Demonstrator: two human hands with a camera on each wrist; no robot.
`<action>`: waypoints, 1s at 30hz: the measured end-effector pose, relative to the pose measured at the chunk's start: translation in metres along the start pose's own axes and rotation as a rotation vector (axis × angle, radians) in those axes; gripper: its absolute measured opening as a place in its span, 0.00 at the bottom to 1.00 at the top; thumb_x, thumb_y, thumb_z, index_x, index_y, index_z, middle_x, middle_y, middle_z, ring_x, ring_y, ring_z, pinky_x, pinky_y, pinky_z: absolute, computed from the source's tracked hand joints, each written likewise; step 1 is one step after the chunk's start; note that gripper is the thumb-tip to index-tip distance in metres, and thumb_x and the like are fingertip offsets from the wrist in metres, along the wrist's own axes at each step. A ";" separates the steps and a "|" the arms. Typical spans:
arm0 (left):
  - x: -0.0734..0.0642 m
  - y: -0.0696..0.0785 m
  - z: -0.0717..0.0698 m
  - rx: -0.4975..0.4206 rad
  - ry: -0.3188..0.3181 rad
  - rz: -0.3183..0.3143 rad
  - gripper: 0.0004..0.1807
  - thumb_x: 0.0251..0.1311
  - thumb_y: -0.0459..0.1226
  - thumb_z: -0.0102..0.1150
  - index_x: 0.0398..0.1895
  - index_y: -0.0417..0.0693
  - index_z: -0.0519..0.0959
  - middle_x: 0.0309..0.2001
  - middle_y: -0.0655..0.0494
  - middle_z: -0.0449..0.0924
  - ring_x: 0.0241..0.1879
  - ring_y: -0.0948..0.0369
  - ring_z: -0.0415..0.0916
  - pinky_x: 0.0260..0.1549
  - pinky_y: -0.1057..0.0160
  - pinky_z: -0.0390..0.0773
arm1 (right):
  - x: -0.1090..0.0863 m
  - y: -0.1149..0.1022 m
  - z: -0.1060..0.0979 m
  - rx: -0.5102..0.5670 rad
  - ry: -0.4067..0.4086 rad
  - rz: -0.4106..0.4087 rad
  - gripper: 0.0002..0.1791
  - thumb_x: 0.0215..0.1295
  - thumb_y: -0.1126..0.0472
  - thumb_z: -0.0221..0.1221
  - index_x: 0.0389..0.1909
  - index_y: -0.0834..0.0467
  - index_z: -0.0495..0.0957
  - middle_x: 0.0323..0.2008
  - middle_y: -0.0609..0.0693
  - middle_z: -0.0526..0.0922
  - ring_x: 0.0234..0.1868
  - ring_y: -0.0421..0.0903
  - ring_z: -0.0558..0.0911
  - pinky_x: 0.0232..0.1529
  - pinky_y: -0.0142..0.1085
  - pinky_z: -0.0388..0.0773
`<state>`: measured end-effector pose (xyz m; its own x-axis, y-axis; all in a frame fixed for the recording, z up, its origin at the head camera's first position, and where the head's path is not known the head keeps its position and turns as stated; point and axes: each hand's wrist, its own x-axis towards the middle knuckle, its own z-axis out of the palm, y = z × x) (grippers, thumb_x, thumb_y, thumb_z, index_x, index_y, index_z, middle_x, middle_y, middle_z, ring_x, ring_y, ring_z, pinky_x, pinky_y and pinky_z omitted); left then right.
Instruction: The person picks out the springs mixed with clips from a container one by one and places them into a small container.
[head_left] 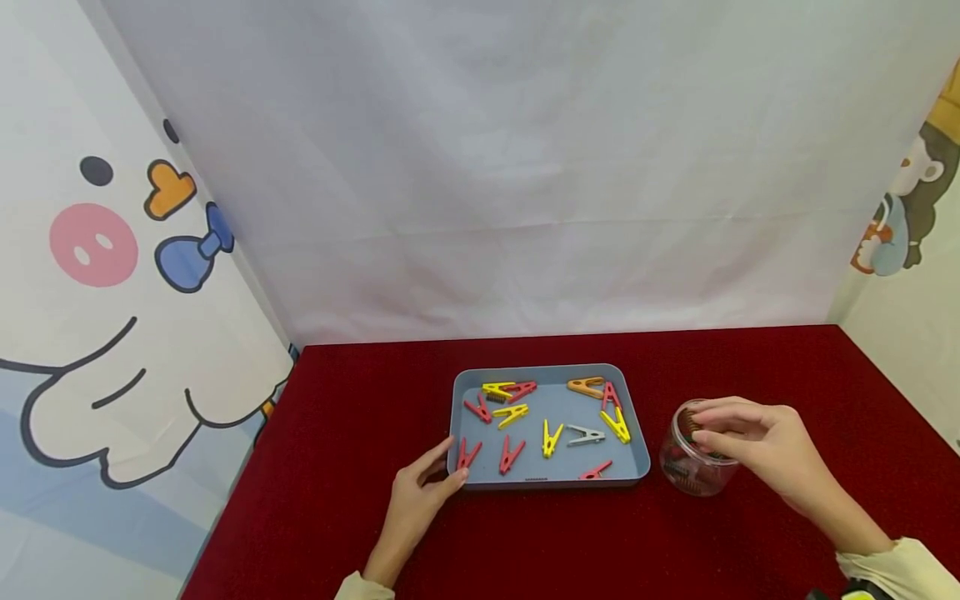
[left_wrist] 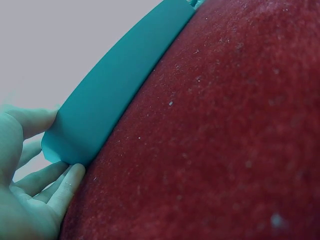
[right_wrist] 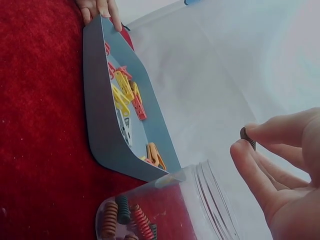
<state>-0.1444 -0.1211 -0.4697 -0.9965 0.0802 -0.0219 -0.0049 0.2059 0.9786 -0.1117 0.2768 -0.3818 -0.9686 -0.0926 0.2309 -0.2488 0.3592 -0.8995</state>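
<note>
My right hand is over the mouth of a clear plastic jar, pinching a small dark coil spring between thumb and fingertip. Inside the jar lie several springs, among them a brown one, a red one and a dark green one. My left hand grips the near left corner of a blue-grey tray, thumb at the rim and fingers against the side. Several plastic clothes pegs, such as a yellow one and a grey one, lie scattered in the tray.
Near the tray's upper left pegs sits a dark spring. An orange peg lies at its far right. Dark red cloth covers the table, and a white curtain hangs behind. Cartoon-printed panels flank the sides.
</note>
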 end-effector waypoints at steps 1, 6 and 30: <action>0.000 0.000 0.000 -0.001 -0.003 -0.001 0.30 0.47 0.39 0.65 0.57 0.48 0.69 0.54 0.45 0.69 0.48 0.51 0.70 0.34 0.70 0.74 | 0.000 0.001 -0.001 -0.011 0.005 0.000 0.13 0.50 0.65 0.63 0.37 0.67 0.78 0.44 0.58 0.77 0.40 0.43 0.80 0.30 0.37 0.78; 0.000 0.000 0.000 -0.003 -0.010 -0.003 0.30 0.47 0.39 0.64 0.57 0.48 0.69 0.54 0.45 0.69 0.48 0.50 0.70 0.34 0.70 0.74 | -0.001 0.005 -0.003 -0.107 0.023 0.014 0.12 0.50 0.63 0.63 0.36 0.63 0.80 0.42 0.53 0.78 0.40 0.39 0.78 0.30 0.33 0.77; 0.001 -0.002 0.000 -0.013 -0.002 -0.007 0.30 0.47 0.38 0.65 0.57 0.49 0.70 0.55 0.48 0.68 0.49 0.52 0.70 0.34 0.69 0.74 | 0.001 0.008 -0.015 -0.277 0.009 -0.043 0.10 0.48 0.65 0.64 0.35 0.59 0.80 0.41 0.52 0.78 0.34 0.38 0.79 0.30 0.28 0.76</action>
<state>-0.1450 -0.1220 -0.4718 -0.9963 0.0812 -0.0290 -0.0128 0.1939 0.9809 -0.1151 0.2932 -0.3830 -0.9568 -0.1054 0.2709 -0.2789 0.5959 -0.7531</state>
